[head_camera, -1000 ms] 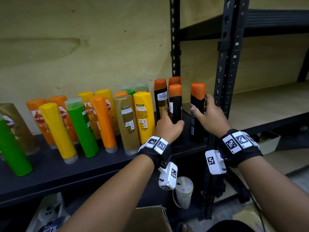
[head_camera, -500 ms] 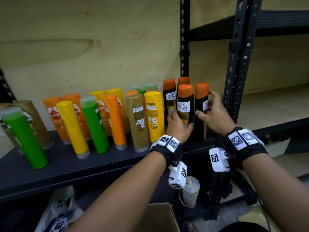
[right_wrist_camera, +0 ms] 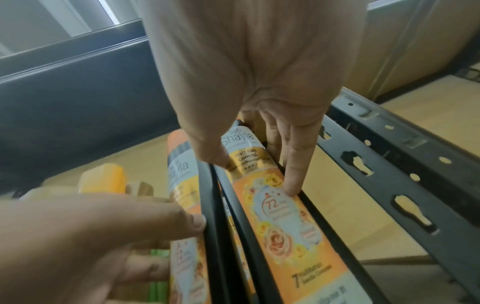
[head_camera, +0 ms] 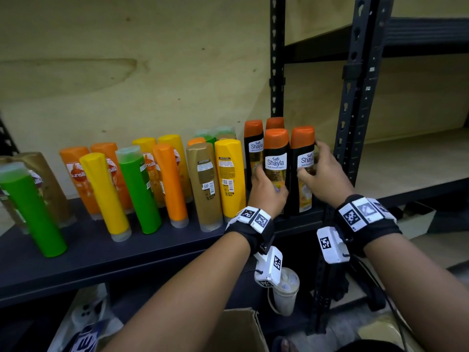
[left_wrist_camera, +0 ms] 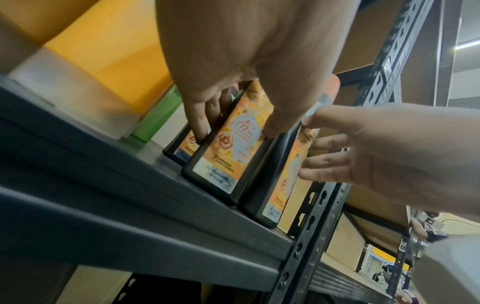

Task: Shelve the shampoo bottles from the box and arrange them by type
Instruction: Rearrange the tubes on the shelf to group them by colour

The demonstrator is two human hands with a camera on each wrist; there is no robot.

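Both black bottles now face labels forward. Left hand (head_camera: 266, 191) grip holds the middle bottle (head_camera: 276, 161); right hand (head_camera: 324, 176) grip holds the adjacent bottle (head_camera: 303, 163), both standing on the shelf (head_camera: 152, 247).

Stockroom: slotted steel shelving (head_camera: 355, 102) (plywood-backed), rows of shampoo bottles (head_camera: 142, 189), cardboard box (head_camera: 236, 331) below.

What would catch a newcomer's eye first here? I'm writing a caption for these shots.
Two hands at the shelf's right end: the left hand grips one black bottle, the right hand its neighbour, both labels facing out. To their left stands a bright row of orange, yellow, green and gold bottles on the dark shelf.
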